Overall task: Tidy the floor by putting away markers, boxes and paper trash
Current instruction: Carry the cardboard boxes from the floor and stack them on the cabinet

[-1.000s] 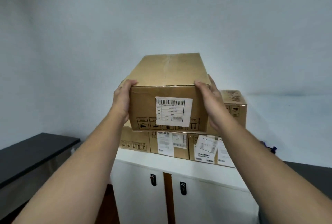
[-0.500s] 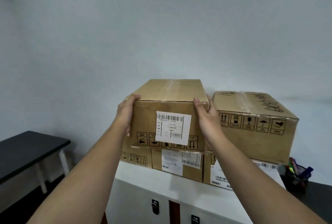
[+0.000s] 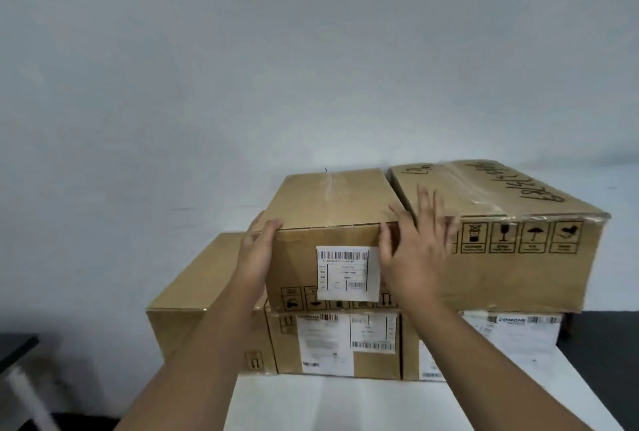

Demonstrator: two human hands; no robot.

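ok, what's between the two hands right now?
Head view: the labelled cardboard box, set atop the lower boxes, between left hand and right hand.

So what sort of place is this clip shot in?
Probably an office storage corner: taped cardboard shipping boxes with barcode labels are stacked on a white surface against a bare wall, with a dark desk at the left edge.
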